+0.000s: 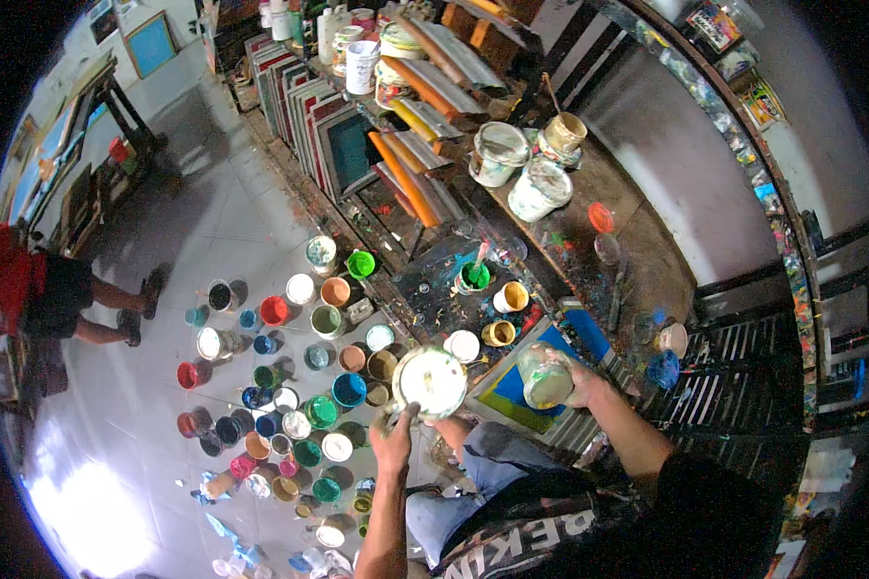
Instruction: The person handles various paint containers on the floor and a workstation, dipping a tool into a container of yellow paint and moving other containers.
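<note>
My left hand (392,440) is closed on the near edge of a round white paint tub (431,382), its thumb at the rim. Glare on its pale top hides whether that is a lid or paint. To the right, my right hand (583,382) grips a cloudy, greenish plastic jar (545,378), tilted, with its round end toward me. Under the jar lies a screen-printing frame (514,403) with yellow and blue areas. Just beyond my hands stand a white-topped cup (462,345), a tan paint cup (498,334) and a cream one (512,297).
Many open paint pots, including a blue one (350,390), crowd the floor at left. A green cup with a stick (473,278) stands on the stained dark board (423,311). White buckets (539,191) and orange-handled squeegees (404,179) sit farther back. Another person (58,289) is at far left.
</note>
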A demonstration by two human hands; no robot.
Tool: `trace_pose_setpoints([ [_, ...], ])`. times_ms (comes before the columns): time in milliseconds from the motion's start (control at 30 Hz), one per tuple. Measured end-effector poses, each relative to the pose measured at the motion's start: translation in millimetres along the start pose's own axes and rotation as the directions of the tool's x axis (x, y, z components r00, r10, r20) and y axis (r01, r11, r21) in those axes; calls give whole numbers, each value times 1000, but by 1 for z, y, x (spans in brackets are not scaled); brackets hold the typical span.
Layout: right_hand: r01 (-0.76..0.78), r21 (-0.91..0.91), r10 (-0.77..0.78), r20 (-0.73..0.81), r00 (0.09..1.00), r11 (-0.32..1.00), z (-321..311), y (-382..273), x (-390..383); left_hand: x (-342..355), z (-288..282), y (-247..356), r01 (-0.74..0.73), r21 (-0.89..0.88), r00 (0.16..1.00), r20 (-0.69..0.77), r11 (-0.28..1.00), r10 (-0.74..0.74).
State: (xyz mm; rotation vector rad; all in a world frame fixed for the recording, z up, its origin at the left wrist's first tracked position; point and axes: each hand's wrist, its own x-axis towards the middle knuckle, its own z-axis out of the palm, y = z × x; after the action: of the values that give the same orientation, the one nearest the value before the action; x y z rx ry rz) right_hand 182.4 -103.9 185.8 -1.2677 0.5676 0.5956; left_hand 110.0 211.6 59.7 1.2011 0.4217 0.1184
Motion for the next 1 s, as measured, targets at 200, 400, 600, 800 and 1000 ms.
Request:
trace_pose_setpoints([
  [200,66,285,-85,54,995,956,-3,-56,-24,62,96,93,-32,-85,976,210,996,49],
  [400,109,428,-83,-78,993,897,-85,-133,30,151,265,158,-121,-132,907,389,984,164],
  [600,152,526,-122,-91,988,837,-181,-139,111,243,418,65,-132,-38,898,418,990,136],
  [800,156,555,-24,-238,971,817,-237,-129,123,275,513,-16,36,325,920,358,945,-158],
  [1000,230,597,-7,-352,936,769,-256,-120,123,286,572,-77,-39,384,941,324,923,-95],
])
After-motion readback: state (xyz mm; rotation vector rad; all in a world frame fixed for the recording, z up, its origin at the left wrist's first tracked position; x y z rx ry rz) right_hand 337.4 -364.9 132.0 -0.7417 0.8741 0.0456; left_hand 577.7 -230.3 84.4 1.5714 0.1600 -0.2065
